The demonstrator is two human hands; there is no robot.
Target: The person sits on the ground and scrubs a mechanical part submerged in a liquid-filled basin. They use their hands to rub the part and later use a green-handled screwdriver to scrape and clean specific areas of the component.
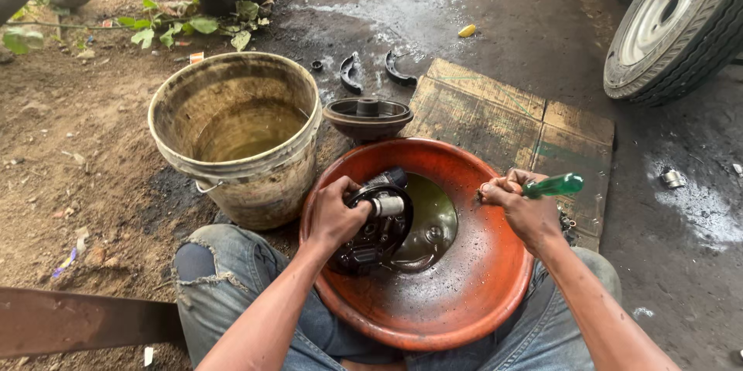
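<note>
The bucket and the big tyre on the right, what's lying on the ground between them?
In the head view, between the bucket and the tyre sit a dark round drum part, two curved brake shoes, and flattened cardboard.

Dirt ground [93, 154] bears bucket [236, 135], cardboard [503, 112], 2 brake shoes [352, 73].

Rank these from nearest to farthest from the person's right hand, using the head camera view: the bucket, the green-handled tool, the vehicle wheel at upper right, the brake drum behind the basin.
Measured from the right hand:
1. Green-handled tool, held in that hand.
2. Brake drum, behind the orange basin, to the upper left.
3. Vehicle wheel, far upper right, and bucket, far left: too close to call.
</note>
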